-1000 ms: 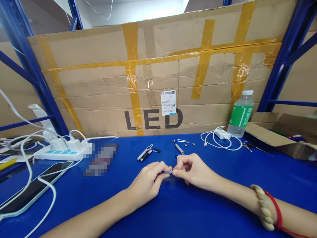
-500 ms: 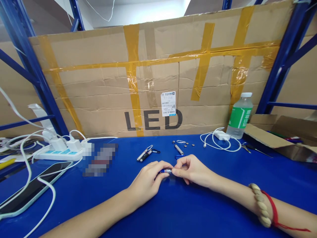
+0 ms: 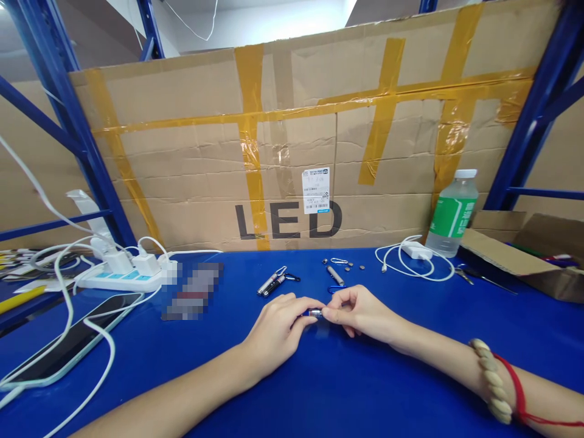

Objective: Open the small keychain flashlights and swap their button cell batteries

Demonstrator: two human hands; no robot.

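A small blue keychain flashlight (image 3: 314,313) with a silver end is held level above the blue table. My left hand (image 3: 277,328) pinches its blue body between thumb and fingers, which cover most of it. At its silver end, the thumb and fingertips of my right hand (image 3: 358,310) are closed. Just beyond the hands lie a silver tube (image 3: 336,276), a blue carabiner clip (image 3: 336,289), a white clip (image 3: 339,261) and several button cells (image 3: 362,267). Further left, two finished-looking keychain flashlights, one silver (image 3: 269,281) and one black (image 3: 274,285), rest side by side.
On the left are a phone (image 3: 73,334), a power strip (image 3: 121,278) with white cables and a blurred flat item (image 3: 194,292). To the right stand a water bottle (image 3: 454,213), a coiled white cable (image 3: 438,274), scissors (image 3: 465,274) and an open cardboard box (image 3: 524,255).
The view has shifted slightly, so everything appears a little further right. Both hands keep their grip on the flashlight, with hardly any change in pose.
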